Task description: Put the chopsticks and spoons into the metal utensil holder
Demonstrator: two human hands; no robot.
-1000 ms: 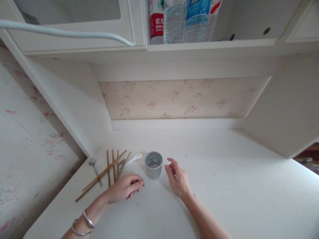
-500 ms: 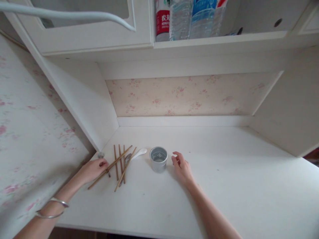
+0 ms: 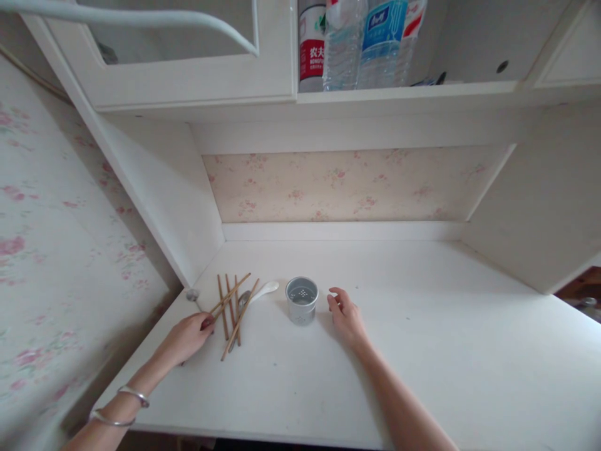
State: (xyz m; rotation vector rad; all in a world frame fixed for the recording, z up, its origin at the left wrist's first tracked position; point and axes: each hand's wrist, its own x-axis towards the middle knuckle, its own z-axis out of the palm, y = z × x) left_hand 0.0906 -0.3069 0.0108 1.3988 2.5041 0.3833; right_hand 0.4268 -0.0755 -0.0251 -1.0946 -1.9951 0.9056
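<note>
On the white counter, my left hand (image 3: 191, 334) is closed, thumb and fingers pinched round the crossing wooden chopsticks (image 3: 237, 287), whose lower ends it hides. Under and beside it lies a metal spoon (image 3: 192, 294), its round bowl toward the wall. Several more chopsticks (image 3: 221, 307) lie loosely to the right, with another metal spoon (image 3: 243, 298) and a white spoon (image 3: 266, 289) among them. A grey metal cup (image 3: 302, 302) with holes in its base stands upright in the middle. Just right of the cup, my right hand (image 3: 348, 321) is empty, fingers loosely curled and apart.
Floral wallpaper (image 3: 61, 250) and a white side panel (image 3: 164, 188) bound the left. Overhead is a cupboard shelf (image 3: 404, 95) with plastic bottles (image 3: 347, 50); a cupboard door (image 3: 197, 75) hangs at upper left. The counter (image 3: 422, 351) stretches to the right.
My left hand has moved a little rightward over the chopsticks and has closed further round them. My right hand stays beside the cup. The view has tilted slightly upward.
</note>
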